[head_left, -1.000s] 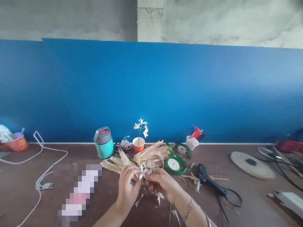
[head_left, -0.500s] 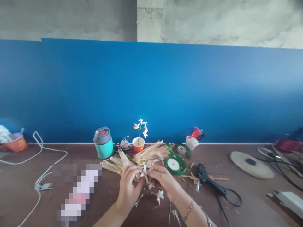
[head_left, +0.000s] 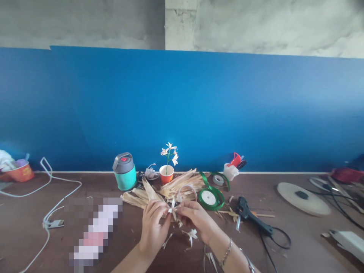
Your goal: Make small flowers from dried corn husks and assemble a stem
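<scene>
Between my two hands is a small white flower (head_left: 173,209) with pointed petals. My left hand (head_left: 155,220) pinches it from the left with thumb and forefinger. From the right, my right hand (head_left: 195,218) has its fingertips closed on the flower's other side. A second white flower (head_left: 192,236) lies on the table just below my right hand. Dried husks (head_left: 182,182) are spread behind my hands. Beyond them a paper cup (head_left: 166,178) holds a stem of finished white flowers (head_left: 170,151).
A green ribbon spool (head_left: 208,198) and a black glue gun (head_left: 251,216) lie to the right. A teal flask (head_left: 125,176) stands back left, near a white cable (head_left: 47,212). A round pale disc (head_left: 303,199) rests far right. A blue partition (head_left: 182,106) closes off the back.
The white flower has turned slightly between my fingertips, and its petals show more upright. Both hands stay in nearly the same place.
</scene>
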`<state>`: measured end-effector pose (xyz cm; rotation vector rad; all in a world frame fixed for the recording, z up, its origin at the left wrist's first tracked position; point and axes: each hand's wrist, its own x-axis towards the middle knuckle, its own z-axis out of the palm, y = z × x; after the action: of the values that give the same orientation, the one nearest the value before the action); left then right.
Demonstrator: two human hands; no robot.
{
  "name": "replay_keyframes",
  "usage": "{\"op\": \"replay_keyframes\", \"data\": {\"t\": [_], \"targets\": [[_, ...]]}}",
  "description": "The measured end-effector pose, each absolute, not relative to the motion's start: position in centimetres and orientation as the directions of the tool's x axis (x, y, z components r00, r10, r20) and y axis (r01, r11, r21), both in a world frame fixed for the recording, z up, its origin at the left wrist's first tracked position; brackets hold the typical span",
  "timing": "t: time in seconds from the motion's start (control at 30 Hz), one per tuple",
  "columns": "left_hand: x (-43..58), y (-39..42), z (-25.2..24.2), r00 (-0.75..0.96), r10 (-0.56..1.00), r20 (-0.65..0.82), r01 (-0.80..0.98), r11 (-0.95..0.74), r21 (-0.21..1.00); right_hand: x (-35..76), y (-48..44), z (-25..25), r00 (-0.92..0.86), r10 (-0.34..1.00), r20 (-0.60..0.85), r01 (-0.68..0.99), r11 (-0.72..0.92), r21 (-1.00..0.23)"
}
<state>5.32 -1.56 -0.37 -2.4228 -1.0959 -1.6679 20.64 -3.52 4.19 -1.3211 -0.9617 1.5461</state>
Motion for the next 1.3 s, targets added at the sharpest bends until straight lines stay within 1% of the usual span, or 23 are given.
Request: {"op": "replay_keyframes", "data": {"t": [0.17,0.4,0.53,0.6,0.73,0.8,1.07,1.3], "targets": [[5.3,-1.6,-0.2,0.21,0.538,0.817,0.544,-0.758,0.359,20.7,-3.4,4.1,-0.085,0.944,-0.32,-0.107,-0.328,-0.939],[5.3,-1.7,0.1,0.204,0.527,0.825,0.505,-0.779,0.373,20.8,-3.5,4.3,-0.09,0.946,-0.313,-0.068,-0.319,-0.945],[5.4,-1.5,-0.2,0.206,0.554,0.807,0.505,-0.766,0.397,20.9,-3.4,4.2,-0.075,0.948,-0.309,-0.072,-0.314,-0.947],[5.4,-1.3,-0.4,0.207,0.575,0.791,0.508,-0.755,0.416,21.0,-3.2,3.9,-0.058,0.95,-0.307,-0.088,-0.311,-0.946],[5.5,-1.0,-0.7,0.194,0.608,0.77,0.509,-0.733,0.451,21.3,-2.9,3.5,-0.023,0.948,-0.316,-0.186,-0.315,-0.931],[5.4,-1.0,-0.7,0.181,0.607,0.774,0.51,-0.731,0.454,21.3,-2.9,3.6,-0.018,0.946,-0.324,-0.206,-0.32,-0.925],[5.4,-1.4,-0.5,0.188,0.554,0.811,0.509,-0.761,0.402,20.9,-3.5,4.2,-0.093,0.94,-0.328,-0.121,-0.338,-0.933],[5.3,-1.4,-0.4,0.206,0.542,0.815,0.502,-0.773,0.387,20.7,-3.6,4.6,-0.1,0.939,-0.328,-0.062,-0.335,-0.94]]}}
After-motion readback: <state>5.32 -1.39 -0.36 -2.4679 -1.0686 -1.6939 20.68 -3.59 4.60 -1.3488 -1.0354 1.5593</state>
